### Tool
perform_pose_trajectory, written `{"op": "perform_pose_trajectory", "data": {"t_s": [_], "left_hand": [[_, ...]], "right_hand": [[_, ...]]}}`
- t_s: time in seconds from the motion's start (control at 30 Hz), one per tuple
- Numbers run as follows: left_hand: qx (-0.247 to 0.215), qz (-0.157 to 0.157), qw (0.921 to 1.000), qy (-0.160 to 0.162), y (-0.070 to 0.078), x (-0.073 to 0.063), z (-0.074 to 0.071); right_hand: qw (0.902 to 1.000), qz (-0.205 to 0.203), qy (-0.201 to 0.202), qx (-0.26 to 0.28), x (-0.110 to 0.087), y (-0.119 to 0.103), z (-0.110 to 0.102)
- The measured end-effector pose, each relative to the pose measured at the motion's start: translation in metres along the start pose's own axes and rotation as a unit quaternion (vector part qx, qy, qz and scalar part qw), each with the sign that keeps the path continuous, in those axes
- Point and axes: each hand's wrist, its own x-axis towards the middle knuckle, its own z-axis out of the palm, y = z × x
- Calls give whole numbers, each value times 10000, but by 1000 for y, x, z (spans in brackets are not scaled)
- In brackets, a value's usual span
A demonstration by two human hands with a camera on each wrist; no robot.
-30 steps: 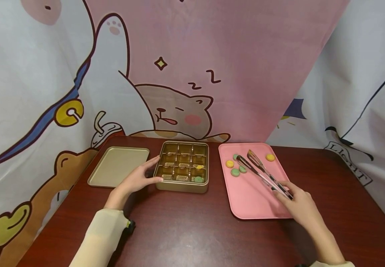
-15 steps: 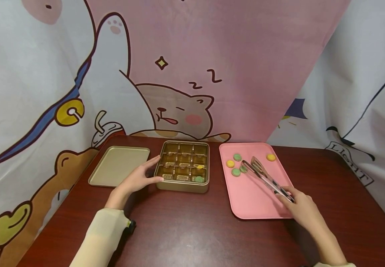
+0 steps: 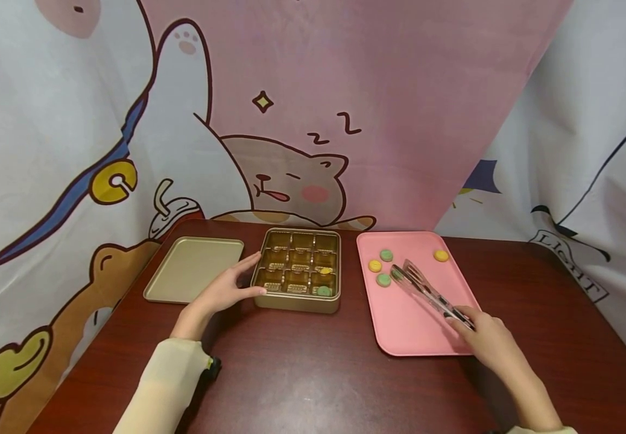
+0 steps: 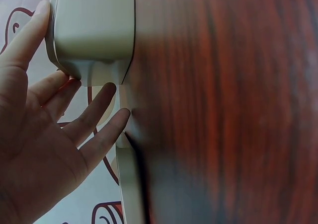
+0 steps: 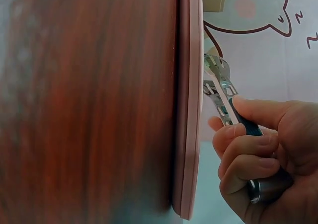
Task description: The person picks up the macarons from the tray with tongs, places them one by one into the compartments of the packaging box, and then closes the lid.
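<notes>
My right hand (image 3: 483,334) grips metal tongs (image 3: 433,298) by the handle end, fingers curled round it. Their tips lie over the pink tray (image 3: 405,331), around a green macaron (image 3: 396,273) that they partly hide. Two more green macarons (image 3: 383,279) and a yellow macaron (image 3: 375,266) lie left of the tips; another yellow macaron (image 3: 441,255) is at the back right. With fingers spread and fairly straight, my left hand (image 3: 223,292) touches the left side and front rim of a gold tin (image 3: 297,302). Its divided insert holds a green macaron (image 3: 324,291) and a yellow one in the right column.
A flat gold lid (image 3: 188,271) lies left of the tin, partly behind my left hand. Both lid and tin stand on the dark red-brown table (image 3: 302,374). A cartoon-printed cloth (image 3: 400,120) hangs behind and along the sides.
The tongs' tips have shifted slightly and drawn closer together around the green macaron, and the right hand's fingers have tightened on the handle. The left hand and the tin stay put.
</notes>
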Motion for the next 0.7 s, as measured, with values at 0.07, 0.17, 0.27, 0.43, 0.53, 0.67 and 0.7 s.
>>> {"op": "perform_pose_trajectory", "data": {"t_s": [0.07, 0.17, 0.27, 0.43, 0.53, 0.67, 0.7], "left_hand": [[13, -8, 10000, 4, 0, 0, 0], [48, -20, 10000, 21, 1, -1, -1], [92, 26, 9999, 31, 1, -2, -1], [60, 55, 10000, 38, 3, -3, -1], [101, 49, 9999, 23, 4, -3, -1], [106, 33, 9999, -23, 5, -3, -1], [98, 29, 9999, -28, 5, -3, -1]], "right_hand": [[10000, 44, -18, -55, 1, 0, -2], [9999, 62, 32, -103, 1, -1, -3], [9999, 146, 1, -84, 1, -1, -4], [9995, 275, -16, -130, 0, -1, -5], [9995, 226, 120, -175, -1, -1, -5], [9992, 90, 355, -179, -5, 0, -4], [9990, 53, 417, -173, -6, 0, -4]]}}
